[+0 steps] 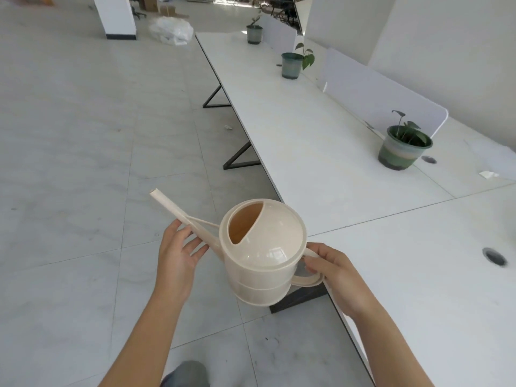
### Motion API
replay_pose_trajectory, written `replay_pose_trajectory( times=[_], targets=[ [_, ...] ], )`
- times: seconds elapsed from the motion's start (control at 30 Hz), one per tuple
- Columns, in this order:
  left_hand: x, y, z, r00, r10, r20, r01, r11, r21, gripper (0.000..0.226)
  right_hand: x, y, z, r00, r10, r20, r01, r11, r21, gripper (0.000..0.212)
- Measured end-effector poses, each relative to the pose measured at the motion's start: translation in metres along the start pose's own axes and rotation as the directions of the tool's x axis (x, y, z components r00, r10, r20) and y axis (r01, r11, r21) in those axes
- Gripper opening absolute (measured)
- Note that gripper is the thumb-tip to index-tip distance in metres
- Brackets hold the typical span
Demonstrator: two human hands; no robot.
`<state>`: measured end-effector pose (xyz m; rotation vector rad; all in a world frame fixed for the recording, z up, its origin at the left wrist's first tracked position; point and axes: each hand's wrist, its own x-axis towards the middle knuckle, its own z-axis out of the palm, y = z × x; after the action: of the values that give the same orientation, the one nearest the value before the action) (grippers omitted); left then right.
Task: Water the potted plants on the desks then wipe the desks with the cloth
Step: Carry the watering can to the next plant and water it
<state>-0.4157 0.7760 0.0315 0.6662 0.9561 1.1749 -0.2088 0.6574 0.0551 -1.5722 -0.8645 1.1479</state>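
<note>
I hold a cream plastic watering can [262,255] over the floor just off the desk's front edge. My right hand [335,275] grips its handle. My left hand [178,250] supports the long spout from below with nearly straight fingers. On the long white desk [293,141] stand three green potted plants: a near one [403,148] at the right, a middle one [291,65], and a far one [254,33]. No cloth is in view.
White divider panels [371,90] run along the desk's back edge. Cable holes [494,256] sit in the desk top, and a scrap of paper [488,174] lies near the near pot. Black desk legs [240,157] stick out over the tiled floor. A plastic bag [171,30] lies far off.
</note>
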Motion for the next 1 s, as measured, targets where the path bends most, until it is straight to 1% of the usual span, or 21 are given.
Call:
replay_pose_trajectory(
  times=[0.13,0.2,0.27,0.4,0.5,0.57,0.7,0.83,1.0],
  targets=[
    [0.059,0.007,0.008,1.000,-0.012,0.013,0.012,1.000,0.022,0.029,0.054,-0.011,0.011,0.997,0.015,-0.080,-0.015,1.000,0.004,0.035],
    [0.092,0.012,0.015,0.999,-0.023,0.041,0.021,0.999,0.035,0.025,0.083,-0.015,0.016,0.993,0.009,-0.115,-0.010,1.000,-0.012,0.031],
    [0.128,0.019,0.023,0.996,-0.041,0.075,0.037,0.998,0.050,0.025,0.113,-0.017,0.021,0.989,0.009,-0.147,-0.009,1.000,0.001,0.017],
    [0.202,0.038,0.042,0.978,-0.087,0.189,0.070,0.993,0.092,0.032,0.164,-0.031,0.036,0.965,0.031,-0.259,-0.020,0.999,0.047,0.019],
    [0.252,0.054,0.059,0.957,-0.111,0.268,0.080,0.989,0.123,0.033,0.196,-0.047,0.049,0.935,0.049,-0.352,-0.015,0.995,0.099,0.017],
    [0.280,0.060,0.072,0.942,-0.129,0.311,0.090,0.987,0.137,0.032,0.215,-0.057,0.055,0.914,0.042,-0.403,0.011,0.992,0.129,0.021],
    [0.318,0.055,0.093,0.921,-0.182,0.345,0.138,0.979,0.148,0.031,0.244,-0.069,0.058,0.885,0.075,-0.459,-0.004,0.988,0.154,0.036],
    [0.345,0.038,0.118,0.898,-0.252,0.362,0.196,0.963,0.185,0.036,0.267,-0.072,0.043,0.860,0.119,-0.497,-0.033,0.983,0.179,0.028],
    [0.366,0.015,0.170,0.849,-0.290,0.441,0.203,0.951,0.235,0.028,0.288,-0.068,0.004,0.817,0.140,-0.560,-0.018,0.976,0.217,0.027]
  ],
)
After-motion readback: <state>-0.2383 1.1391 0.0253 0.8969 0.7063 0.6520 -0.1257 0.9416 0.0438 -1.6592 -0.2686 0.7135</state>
